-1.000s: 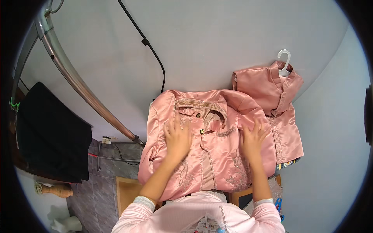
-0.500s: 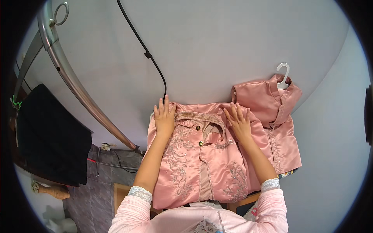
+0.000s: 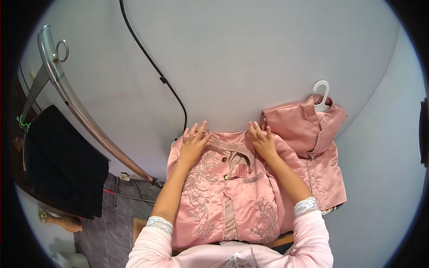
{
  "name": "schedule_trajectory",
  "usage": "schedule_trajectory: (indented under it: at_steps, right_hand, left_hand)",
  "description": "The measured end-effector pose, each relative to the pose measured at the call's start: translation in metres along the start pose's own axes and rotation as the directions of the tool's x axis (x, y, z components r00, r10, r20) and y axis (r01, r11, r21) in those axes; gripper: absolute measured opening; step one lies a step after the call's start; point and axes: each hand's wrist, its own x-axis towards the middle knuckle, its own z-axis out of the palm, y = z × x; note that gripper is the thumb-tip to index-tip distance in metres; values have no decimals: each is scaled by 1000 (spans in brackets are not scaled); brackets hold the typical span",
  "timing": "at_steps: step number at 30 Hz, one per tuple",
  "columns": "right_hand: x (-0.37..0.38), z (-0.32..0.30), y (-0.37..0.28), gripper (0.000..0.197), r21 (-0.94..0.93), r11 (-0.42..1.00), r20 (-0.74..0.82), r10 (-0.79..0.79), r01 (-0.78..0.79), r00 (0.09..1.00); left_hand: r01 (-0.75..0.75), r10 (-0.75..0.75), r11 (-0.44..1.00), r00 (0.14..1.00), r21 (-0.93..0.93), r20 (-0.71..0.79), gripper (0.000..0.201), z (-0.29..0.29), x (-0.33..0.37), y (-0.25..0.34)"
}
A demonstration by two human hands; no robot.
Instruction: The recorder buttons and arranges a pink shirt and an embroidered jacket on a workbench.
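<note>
A pink satin jacket with beaded embroidery, dark buttons and a trimmed collar lies spread out, front upward, before me. My left hand rests at its top left shoulder beside the collar, fingers spread. At the top right shoulder lies my right hand, its fingers stretched toward the jacket's far edge. Neither hand grips the cloth as far as I can see. A second pink satin garment, folded over with a white hanger in its collar, lies to the right and partly under the jacket's side.
A grey wall rises behind the jacket, with a black cable hanging down it. On the left stand a curved metal pole and a draped black cloth above a grey tiled floor.
My right hand has shifted left, closer to the collar, and my left hand slightly right. The collar lies a little differently. The whole view has tilted slightly, lowering the jacket in it.
</note>
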Motion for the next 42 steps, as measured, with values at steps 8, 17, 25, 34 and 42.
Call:
schedule_trajectory:
  at_steps: [8, 17, 25, 34, 42]
  right_hand:
    - [5, -17, 19, 29, 323, 941, -125, 151, -104, 981]
    - [-14, -75, 70, 29, 434, 840, -71, 391, -325, 918]
    - [-33, -96, 78, 14, 493, 811, -68, 398, -316, 915]
    - [-53, -107, 87, 49, 604, 774, -14, 251, -192, 968]
    - [-55, -99, 85, 100, 602, 778, 280, 6, -181, 960]
  left_hand:
    - [84, -40, 983, 966, -165, 255, 60, -35, -1, -9]
    - [26, 6, 994, 955, -104, 296, 91, -38, 12, -17]
    - [-2, 5, 1000, 990, 17, -143, 7, -35, 11, -11]
    - [-81, 82, 997, 996, 19, -41, 10, -66, -11, -5]
    - [-86, 84, 995, 995, -54, -45, 13, -91, -27, 8]
